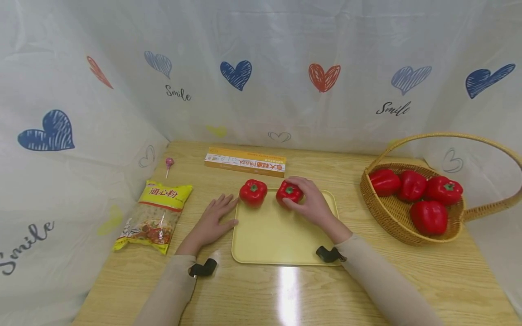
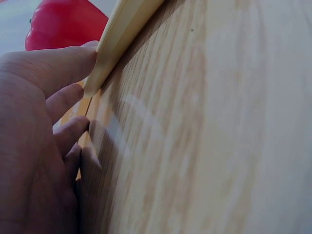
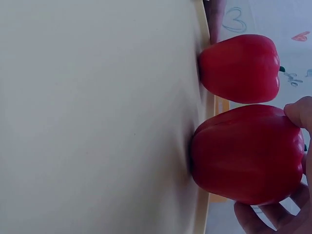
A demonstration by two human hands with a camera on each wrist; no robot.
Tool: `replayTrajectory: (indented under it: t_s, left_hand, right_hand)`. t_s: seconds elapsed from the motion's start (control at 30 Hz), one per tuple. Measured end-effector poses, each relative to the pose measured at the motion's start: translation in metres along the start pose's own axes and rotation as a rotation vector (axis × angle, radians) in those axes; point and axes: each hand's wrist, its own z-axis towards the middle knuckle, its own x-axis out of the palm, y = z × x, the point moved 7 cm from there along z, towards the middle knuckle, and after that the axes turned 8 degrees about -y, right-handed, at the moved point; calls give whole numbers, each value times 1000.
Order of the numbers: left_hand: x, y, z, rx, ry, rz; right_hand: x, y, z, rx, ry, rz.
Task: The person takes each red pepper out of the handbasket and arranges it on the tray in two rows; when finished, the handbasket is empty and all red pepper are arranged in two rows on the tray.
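**Right hand (image 1: 311,203) grips a red bell pepper (image 1: 289,192) on a pale yellow tray (image 1: 277,235)**

The gripped bell pepper sits upright near the tray's far edge, just right of center in the head view. Its skin is glossy and deep red, its top lobed around a short green stem. The right hand's fingers and thumb curl around it. A second pepper (image 1: 253,194), equally shiny and green-stemmed, stands to its left at the tray's upper left corner. The left hand (image 1: 209,225) lies beside the tray's left edge, fingers extended and slightly spread, holding nothing.

The right wrist view adds what the head view hides: the gripped pepper's tall, smooth side, narrowing toward a base that meets the tray in shadow. The left wrist view shows the thumb's tip against the tray's raised rim, a contact hard to judge from above. Only the head view takes in the wicker basket (image 1: 377,213) of red peppers at the right of the frame, the yellow pasta bag (image 1: 157,215) at left and the lollipop (image 1: 169,161) above it.
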Motion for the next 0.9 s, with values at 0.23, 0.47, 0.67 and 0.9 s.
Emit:
replayTrajectory:
  t_s: [0.23,0.47,0.67,0.9]
  left_hand:
    - [0,-2,0,7,-5,-3]
    - [-1,-2,-1,16,-14,-4]
    - [0,0,-1,-1,-1,-2]
    - [0,0,0,5,0,-5]
  right_hand:
    - [4,0,1,23,32,-13]
    - [6,-1,2,35,59,-8]
    - [7,-3,2,58,75,-11]
    - [5,-5,1,85,91,-16]
